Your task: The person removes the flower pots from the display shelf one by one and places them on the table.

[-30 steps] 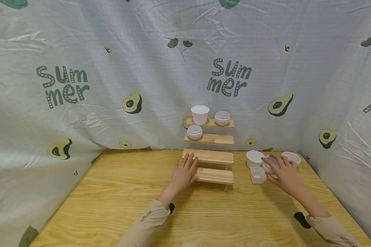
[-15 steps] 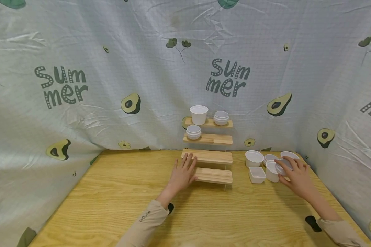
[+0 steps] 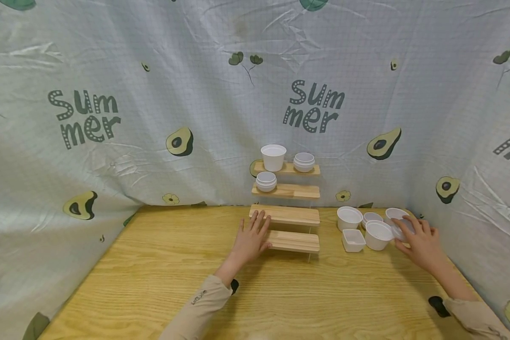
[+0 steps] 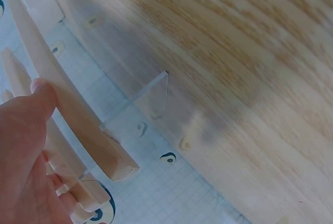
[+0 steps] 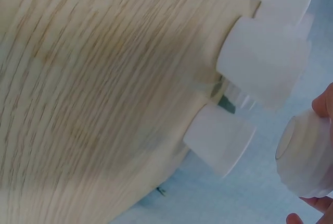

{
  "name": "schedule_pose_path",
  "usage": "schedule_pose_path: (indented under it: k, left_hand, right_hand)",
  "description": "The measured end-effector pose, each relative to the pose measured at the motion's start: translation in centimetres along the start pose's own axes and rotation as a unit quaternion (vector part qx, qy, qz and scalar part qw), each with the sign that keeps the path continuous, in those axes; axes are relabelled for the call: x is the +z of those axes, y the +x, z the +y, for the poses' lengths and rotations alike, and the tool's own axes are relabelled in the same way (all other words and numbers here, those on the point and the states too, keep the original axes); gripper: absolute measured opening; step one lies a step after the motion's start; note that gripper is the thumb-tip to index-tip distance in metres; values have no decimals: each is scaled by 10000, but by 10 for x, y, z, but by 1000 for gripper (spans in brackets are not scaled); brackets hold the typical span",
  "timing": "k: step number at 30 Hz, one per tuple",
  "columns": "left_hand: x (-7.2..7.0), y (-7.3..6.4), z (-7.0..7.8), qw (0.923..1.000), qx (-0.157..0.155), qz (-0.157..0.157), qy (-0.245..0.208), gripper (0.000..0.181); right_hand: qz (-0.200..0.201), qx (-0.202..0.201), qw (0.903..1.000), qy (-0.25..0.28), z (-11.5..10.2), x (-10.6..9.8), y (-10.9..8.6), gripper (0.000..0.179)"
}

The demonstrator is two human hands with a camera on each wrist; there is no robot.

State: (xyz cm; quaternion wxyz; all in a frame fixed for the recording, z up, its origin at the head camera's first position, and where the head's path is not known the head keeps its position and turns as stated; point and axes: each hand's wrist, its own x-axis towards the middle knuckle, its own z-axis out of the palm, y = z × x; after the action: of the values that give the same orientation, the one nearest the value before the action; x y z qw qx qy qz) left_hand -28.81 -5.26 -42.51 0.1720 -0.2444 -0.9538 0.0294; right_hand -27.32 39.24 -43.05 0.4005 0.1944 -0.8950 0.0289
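Note:
A stepped display rack point(image 3: 295, 241) with several wooden boards stands at the back of the table. My left hand point(image 3: 250, 242) rests at its left end, fingers straight and spread over the lower boards. In the left wrist view, the thumb point(image 4: 44, 91) touches a board's edge beside a clear leg point(image 4: 140, 96). At the right, my right hand point(image 3: 425, 245) grips a small white round tub point(image 5: 306, 153) with a ridged side, held off the table. The head view shows it beside a white tub point(image 3: 378, 234), partly covering another white container point(image 3: 395, 214) behind.
A tall white cup point(image 3: 274, 158) and a small round tub point(image 3: 303, 162) stand on the top board. Another small tub point(image 3: 266, 182) sits one board lower. Near the right hand are a square white container point(image 3: 353, 241), a round one point(image 3: 349, 218) and a smaller one point(image 3: 371, 217).
My right hand has moved to the right with the small round tub, past the other containers, uncovering the tubs it hid. The left hand stays on the rack.

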Motion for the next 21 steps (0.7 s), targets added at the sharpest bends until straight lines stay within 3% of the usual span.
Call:
schedule_pose_path:
  k: [4, 14, 21]
  left_hand:
    - [0, 0, 0, 10000, -3, -36, -5, 71]
    - [2, 1, -1, 10000, 7, 0, 26, 70]
    - [1, 0, -1, 10000, 7, 0, 35, 71]
  right_hand:
    - [-81, 30, 10000, -18, 6, 1, -2, 66]
    - [-530, 239, 9983, -90, 15, 4, -8, 36]
    - [-770, 294, 9962, -292, 20, 10, -11, 51]
